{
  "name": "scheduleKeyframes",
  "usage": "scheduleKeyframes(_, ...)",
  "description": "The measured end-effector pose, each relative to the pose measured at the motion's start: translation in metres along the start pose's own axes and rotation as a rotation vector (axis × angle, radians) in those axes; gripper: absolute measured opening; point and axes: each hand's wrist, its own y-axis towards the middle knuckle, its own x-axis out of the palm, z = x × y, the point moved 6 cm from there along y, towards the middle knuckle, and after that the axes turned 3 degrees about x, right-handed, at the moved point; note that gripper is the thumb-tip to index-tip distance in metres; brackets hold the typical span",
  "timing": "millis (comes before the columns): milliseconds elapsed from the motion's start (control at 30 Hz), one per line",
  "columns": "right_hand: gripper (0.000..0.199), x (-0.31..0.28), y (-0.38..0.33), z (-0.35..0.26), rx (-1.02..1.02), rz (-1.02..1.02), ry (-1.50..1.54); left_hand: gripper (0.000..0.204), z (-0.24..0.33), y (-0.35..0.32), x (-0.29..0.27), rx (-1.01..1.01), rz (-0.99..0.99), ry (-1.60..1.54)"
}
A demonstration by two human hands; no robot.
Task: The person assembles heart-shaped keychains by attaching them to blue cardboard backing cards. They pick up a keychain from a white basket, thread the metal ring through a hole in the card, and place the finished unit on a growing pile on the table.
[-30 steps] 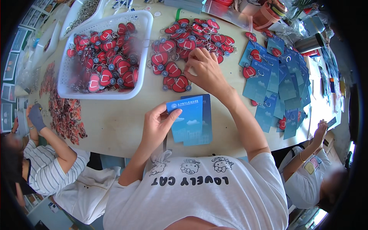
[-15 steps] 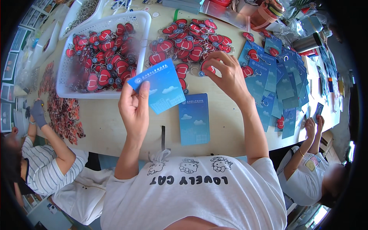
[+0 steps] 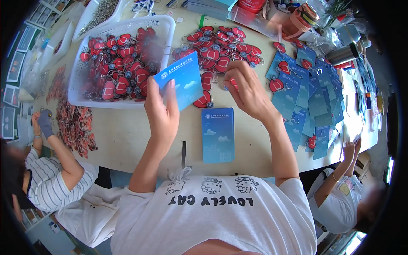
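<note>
My left hand (image 3: 165, 111) pinches a blue card (image 3: 183, 85) between thumb and fingers, tilted above the table. The card shows white clouds and a printed heading. My right hand (image 3: 251, 93) is closed around a small red keychain (image 3: 232, 84), mostly hidden by the fingers. Just beyond lies a heap of red keychains (image 3: 222, 51) with metal rings. A pair of them sits apart at the heap's near end, by the held card. Between my forearms a neat stack of the same blue cards (image 3: 218, 138) lies flat.
A white plastic basket (image 3: 169, 36) full of red keychains stands at the left. Finished-looking blue cards with keychains (image 3: 304, 91) overlap at the right. A steel flask (image 3: 342, 54) and an orange-brown bottle (image 3: 299, 21) stand at the far right. Co-workers sit on both sides.
My right hand has closed its fingers on a keychain at the edge of the heap. My left hand has shifted slightly right with the card, now turned more upright.
</note>
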Motion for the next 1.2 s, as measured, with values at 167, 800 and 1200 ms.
scheduleKeyframes(167,0.018,-0.029,0.017,-0.04,-0.048,0.075,0.097,0.011,0.002,0.005,0.022,-0.001,-0.047,-0.079)
scheduleKeyframes(800,0.032,-0.031,0.001,-0.036,0.37,0.501,0.529,0.021,0.03,-0.006,0.058,-0.241,0.054,-0.816)
scheduleKeyframes(1200,0.049,-0.03,0.008,-0.04,0.389,0.359,0.678,0.032,0.022,-0.008,0.066,-0.254,-0.045,-0.806)
